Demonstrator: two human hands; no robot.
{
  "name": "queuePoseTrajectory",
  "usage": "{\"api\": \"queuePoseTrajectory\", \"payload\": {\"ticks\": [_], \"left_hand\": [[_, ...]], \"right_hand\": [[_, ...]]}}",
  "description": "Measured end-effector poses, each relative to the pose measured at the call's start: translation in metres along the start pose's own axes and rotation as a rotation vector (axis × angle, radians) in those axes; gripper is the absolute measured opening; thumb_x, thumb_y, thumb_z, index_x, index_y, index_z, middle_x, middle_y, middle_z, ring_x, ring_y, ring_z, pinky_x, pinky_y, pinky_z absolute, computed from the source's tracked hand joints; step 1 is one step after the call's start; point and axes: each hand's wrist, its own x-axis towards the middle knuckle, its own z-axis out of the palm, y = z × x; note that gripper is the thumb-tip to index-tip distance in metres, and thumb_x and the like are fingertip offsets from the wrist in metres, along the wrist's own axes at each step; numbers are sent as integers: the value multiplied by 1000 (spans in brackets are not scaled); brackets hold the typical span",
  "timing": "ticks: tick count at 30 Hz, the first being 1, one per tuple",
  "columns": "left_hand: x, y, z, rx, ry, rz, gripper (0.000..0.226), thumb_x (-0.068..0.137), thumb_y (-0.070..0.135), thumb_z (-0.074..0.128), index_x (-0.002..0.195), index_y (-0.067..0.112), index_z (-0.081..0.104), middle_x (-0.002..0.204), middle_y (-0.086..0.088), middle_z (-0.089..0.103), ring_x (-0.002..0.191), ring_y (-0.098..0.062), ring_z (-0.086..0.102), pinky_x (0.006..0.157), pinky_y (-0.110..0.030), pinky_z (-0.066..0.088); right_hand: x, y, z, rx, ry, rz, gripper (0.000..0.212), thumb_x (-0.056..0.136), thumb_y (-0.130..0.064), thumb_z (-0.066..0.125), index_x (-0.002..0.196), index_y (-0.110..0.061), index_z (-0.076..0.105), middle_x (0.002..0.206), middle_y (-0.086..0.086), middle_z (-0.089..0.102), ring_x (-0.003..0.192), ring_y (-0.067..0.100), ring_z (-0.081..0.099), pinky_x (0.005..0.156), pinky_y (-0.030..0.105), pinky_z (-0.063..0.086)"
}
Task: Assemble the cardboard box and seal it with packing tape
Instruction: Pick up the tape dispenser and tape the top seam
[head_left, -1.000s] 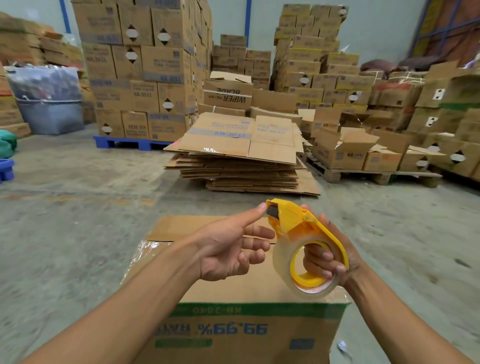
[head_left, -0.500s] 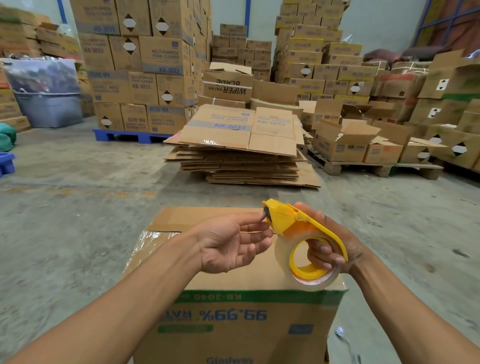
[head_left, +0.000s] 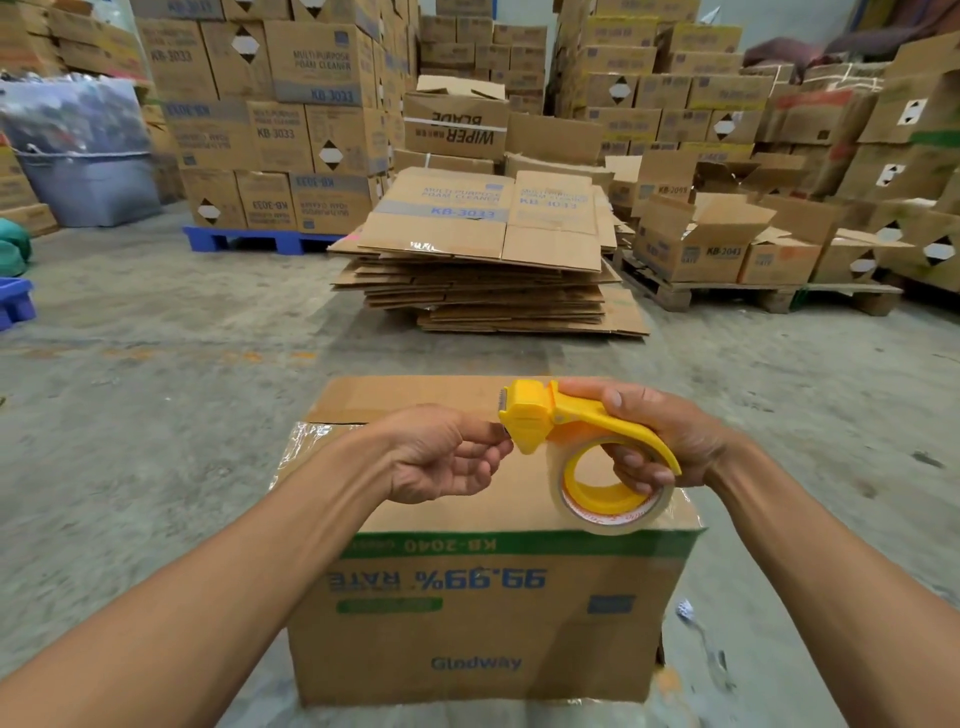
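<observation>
While both forearms reached out over the brown cardboard box (head_left: 493, 613) standing on the grey concrete floor (head_left: 156, 415), the right hand (head_left: 660, 436) gripped the yellow plastic tape dispenser (head_left: 566, 421), thumb laid along the top of its handle and fingers curled through the yellow core of the clear packing tape roll (head_left: 597, 493). That roll hung just above the near right corner of the box's top, and whether it touched the cardboard could not be told. The left hand (head_left: 447, 457) was palm up beside the dispenser's toothed head, its thumb and forefinger pinched together right at the cutter, seemingly on the tape's loose end, though the tape itself was too clear to make out there; its other fingers were loosely curled. The box's top flaps lay folded down, with crinkled clear tape already shining along the top's left edge, and upside-down blue and green print on the near side. Beyond the box's far edge sat a low stack of flattened cardboard sheets (head_left: 488, 270), with a blue plastic pallet (head_left: 249, 241) bearing stacked cartons to the left.
</observation>
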Motion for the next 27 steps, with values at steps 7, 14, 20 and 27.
{"api": "queuePoseTrajectory", "payload": {"ticks": [7,14,20,27], "left_hand": [[4,2,-26,154,39,51,29,92,-10,44,72,10,52,55,-6,57,39,-6,35,38,-16,34],[-18,5,-116,171,289,126,15,93,1,58,79,9,56,66,-7,58,49,-9,38,46,-20,37],[-2,5,-138,257,659,390,16,90,3,58,79,14,55,70,-5,55,59,-14,44,55,-28,44],[7,0,-193,164,847,496,10,82,17,76,82,9,70,72,-4,59,59,-11,50,60,-27,50]], "right_hand": [[10,-7,7,-145,-60,107,54,84,-41,74,134,-33,59,66,14,64,43,15,59,42,25,54],[0,-13,-13,-322,9,233,55,79,-43,79,131,-32,63,87,39,58,49,25,56,40,27,54],[67,-30,9,-559,9,162,45,77,-43,76,120,-30,72,89,10,75,52,19,63,41,26,54],[152,-49,31,-857,28,151,44,65,-58,73,107,-42,76,114,-10,70,101,17,65,73,22,56]]}}
